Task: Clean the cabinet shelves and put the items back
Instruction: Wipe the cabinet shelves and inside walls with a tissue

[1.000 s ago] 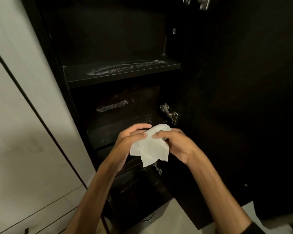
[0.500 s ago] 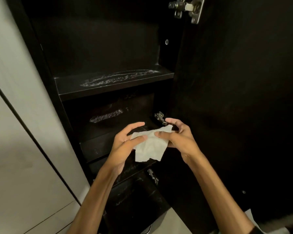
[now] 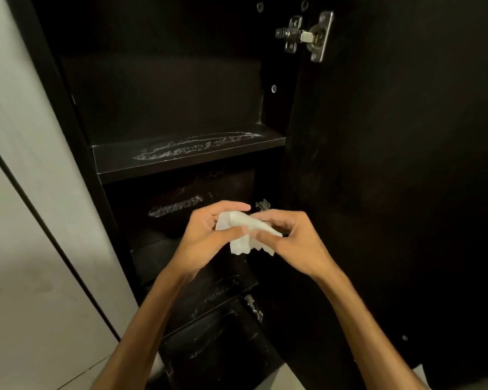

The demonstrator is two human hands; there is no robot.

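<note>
We hold the white wipe (image 3: 247, 232) in front of the dark cabinet (image 3: 164, 94), our left hand (image 3: 209, 237) and right hand (image 3: 290, 243) both pinching it, and we think the job is only part done: white smears still sit on the top shelf (image 3: 186, 153), and no items are back. Since a moment ago we folded the wipe smaller, and our view went up.

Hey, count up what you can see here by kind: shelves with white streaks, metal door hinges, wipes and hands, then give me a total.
Streaked shelves: 3, top, middle, lower
Metal hinges: 3, upper hinge, middle hinge, lower hinge
White wipe: 1
Hands: 2, left hand, right hand, both holding the wipe
Total: 9
</note>
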